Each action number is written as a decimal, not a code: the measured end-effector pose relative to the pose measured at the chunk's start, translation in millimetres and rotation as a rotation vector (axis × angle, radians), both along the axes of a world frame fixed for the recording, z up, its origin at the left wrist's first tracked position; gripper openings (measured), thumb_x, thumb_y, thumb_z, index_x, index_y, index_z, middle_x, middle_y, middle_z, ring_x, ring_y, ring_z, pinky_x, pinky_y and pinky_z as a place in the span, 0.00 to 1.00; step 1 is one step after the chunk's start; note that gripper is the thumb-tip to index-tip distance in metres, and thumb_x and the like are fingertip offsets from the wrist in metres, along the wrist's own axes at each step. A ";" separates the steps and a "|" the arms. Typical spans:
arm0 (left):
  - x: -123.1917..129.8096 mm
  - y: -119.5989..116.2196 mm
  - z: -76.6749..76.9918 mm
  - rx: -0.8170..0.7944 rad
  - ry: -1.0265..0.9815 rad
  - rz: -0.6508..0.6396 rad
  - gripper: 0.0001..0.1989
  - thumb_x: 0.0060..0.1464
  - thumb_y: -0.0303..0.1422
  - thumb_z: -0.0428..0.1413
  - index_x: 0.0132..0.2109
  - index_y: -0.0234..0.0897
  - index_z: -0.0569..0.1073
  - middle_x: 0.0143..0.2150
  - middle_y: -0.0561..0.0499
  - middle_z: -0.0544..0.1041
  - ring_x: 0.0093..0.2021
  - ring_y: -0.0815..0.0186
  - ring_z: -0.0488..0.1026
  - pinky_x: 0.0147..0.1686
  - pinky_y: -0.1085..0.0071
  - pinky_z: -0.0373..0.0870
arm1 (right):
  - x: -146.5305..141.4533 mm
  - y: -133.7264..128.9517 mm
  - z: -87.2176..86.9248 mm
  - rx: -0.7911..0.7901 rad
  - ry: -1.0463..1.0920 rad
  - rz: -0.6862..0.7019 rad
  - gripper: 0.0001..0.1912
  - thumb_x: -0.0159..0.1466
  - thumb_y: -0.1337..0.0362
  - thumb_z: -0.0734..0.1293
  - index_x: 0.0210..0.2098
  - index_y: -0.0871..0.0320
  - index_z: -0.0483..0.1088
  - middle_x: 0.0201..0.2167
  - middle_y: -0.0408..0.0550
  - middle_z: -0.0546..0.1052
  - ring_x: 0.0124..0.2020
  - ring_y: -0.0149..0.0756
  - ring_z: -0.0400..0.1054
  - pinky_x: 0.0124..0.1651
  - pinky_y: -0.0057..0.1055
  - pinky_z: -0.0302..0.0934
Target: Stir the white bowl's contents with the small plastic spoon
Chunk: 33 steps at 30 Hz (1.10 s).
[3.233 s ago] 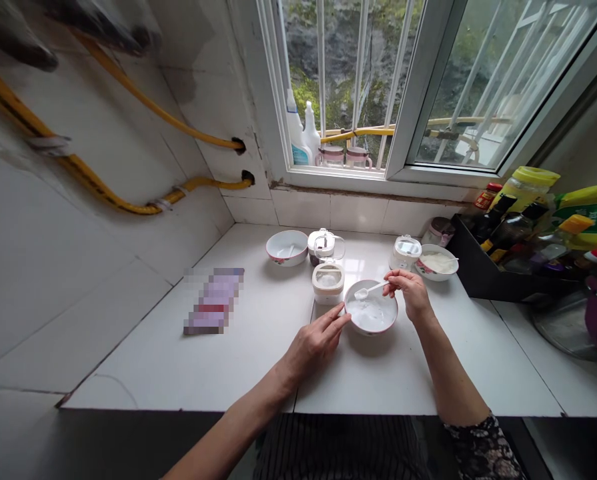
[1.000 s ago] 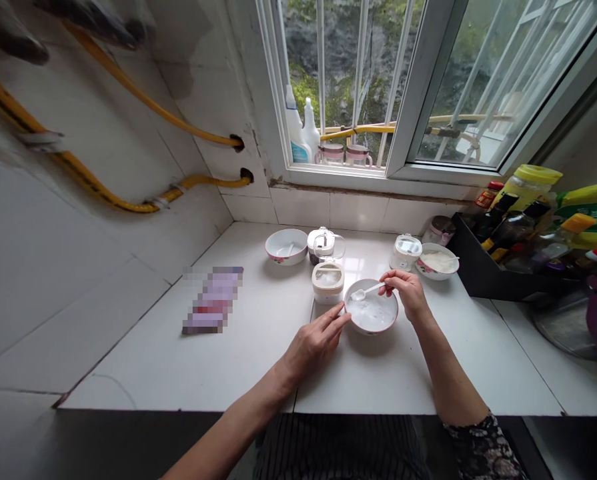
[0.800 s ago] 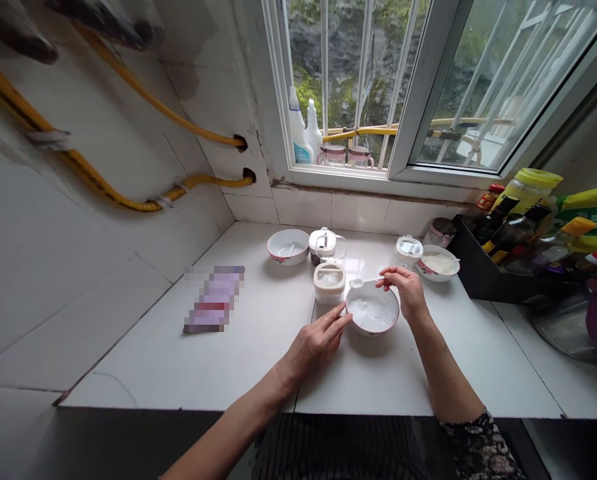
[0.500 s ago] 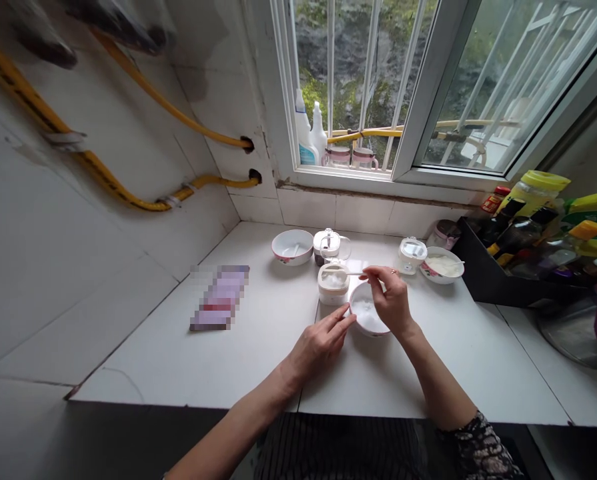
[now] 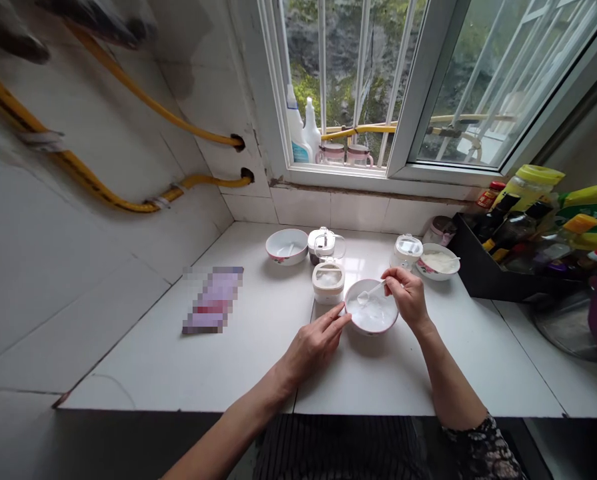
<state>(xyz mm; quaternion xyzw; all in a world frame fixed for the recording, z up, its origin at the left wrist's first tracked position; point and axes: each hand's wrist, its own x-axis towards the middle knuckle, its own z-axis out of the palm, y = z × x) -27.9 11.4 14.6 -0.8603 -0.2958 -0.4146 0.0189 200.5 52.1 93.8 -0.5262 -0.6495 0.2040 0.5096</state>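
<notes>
My right hand (image 5: 407, 297) is closed on the handle of a small white spoon (image 5: 363, 298). The spoon's scoop is tilted over the inside of a white bowl (image 5: 371, 327) with a pink rim, which holds white grains. My left hand (image 5: 323, 339) has its fingers stretched out, with the fingertips touching the bowl's left side; its thumb is hard to see. Just behind and left of the bowl stands a seasoning jar (image 5: 328, 287) with a beige rim and white contents.
Behind the jar is another lidded jar (image 5: 322, 241), beside a white bowl (image 5: 284, 253) with a spoon in it. At right stand a clear-lidded jar (image 5: 408, 248), a bowl of white food (image 5: 439, 261) and a black box (image 5: 498, 283) of bottles. A pixelated purple item (image 5: 215, 300) lies left.
My right hand has brought the spoon from the seasoning jar to the bowl, moving right and toward me. My left hand stays at the bowl's side. The camera view has shifted slightly.
</notes>
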 end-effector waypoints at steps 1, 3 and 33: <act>-0.2 0.0 0.1 -0.001 0.000 -0.002 0.21 0.64 0.20 0.47 0.61 0.35 0.68 0.60 0.38 0.74 0.57 0.59 0.76 0.51 0.66 0.80 | -0.6 0.3 -0.9 -0.017 -0.021 0.007 0.08 0.57 0.66 0.60 0.24 0.55 0.70 0.15 0.40 0.70 0.21 0.34 0.64 0.32 0.32 0.59; -0.6 0.1 -0.2 0.001 0.000 -0.008 0.20 0.63 0.20 0.47 0.60 0.34 0.68 0.59 0.37 0.74 0.57 0.59 0.76 0.51 0.66 0.79 | -4.9 0.5 -2.9 -0.040 -0.073 0.026 0.09 0.55 0.67 0.60 0.22 0.55 0.69 0.14 0.40 0.69 0.21 0.33 0.63 0.31 0.31 0.58; -0.8 0.5 -2.3 0.002 0.006 -0.006 0.22 0.62 0.19 0.48 0.61 0.35 0.68 0.60 0.37 0.74 0.55 0.58 0.77 0.48 0.65 0.80 | -12.0 0.1 -7.3 -0.274 0.128 0.115 0.08 0.51 0.63 0.60 0.22 0.55 0.70 0.13 0.40 0.70 0.19 0.33 0.63 0.29 0.30 0.57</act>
